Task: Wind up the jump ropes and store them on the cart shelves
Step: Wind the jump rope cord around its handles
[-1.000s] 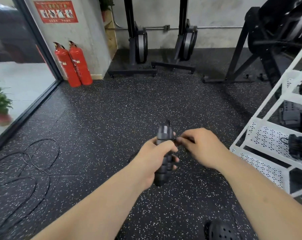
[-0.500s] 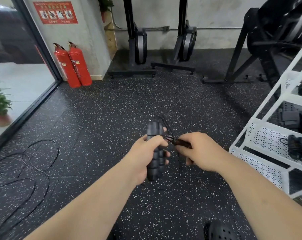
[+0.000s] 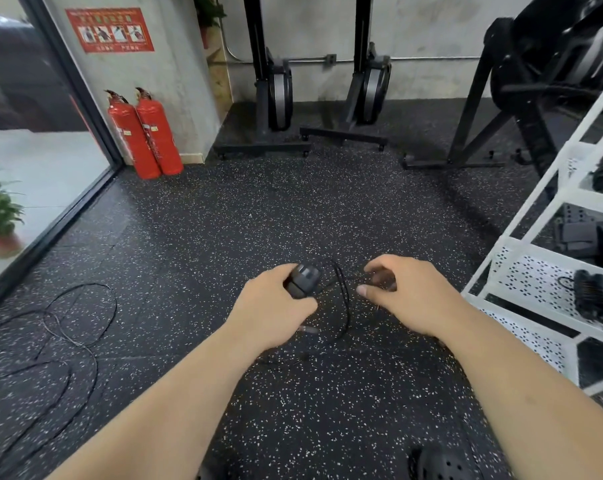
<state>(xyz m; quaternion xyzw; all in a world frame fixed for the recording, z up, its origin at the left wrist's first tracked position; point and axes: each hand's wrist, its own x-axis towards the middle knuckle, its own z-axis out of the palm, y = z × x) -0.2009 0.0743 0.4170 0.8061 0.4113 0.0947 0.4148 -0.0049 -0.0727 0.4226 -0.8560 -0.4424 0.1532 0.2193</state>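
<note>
the left grip (image 3: 276, 306) is closed round the black handles (image 3: 303, 280) of a jump rope, held out over the speckled gym floor (image 3: 293, 209). the right grip (image 3: 411, 296), fingers curled, appears to pinch the thin cord (image 3: 343, 292) just beside them, though blur hides the exact contact. a loop of cord hangs between the two hands, so the winding of this rope looks unfinished, and it is not yet on the white cart (image 3: 535, 271) at right. a dark bundle (image 3: 591, 296) that looks like a wound rope already lies on a perforated shelf there. a second rope (image 3: 94, 358) sprawls loose on the floor at left, untouched and well apart from the cart, waiting to be wound and stored.
</note>
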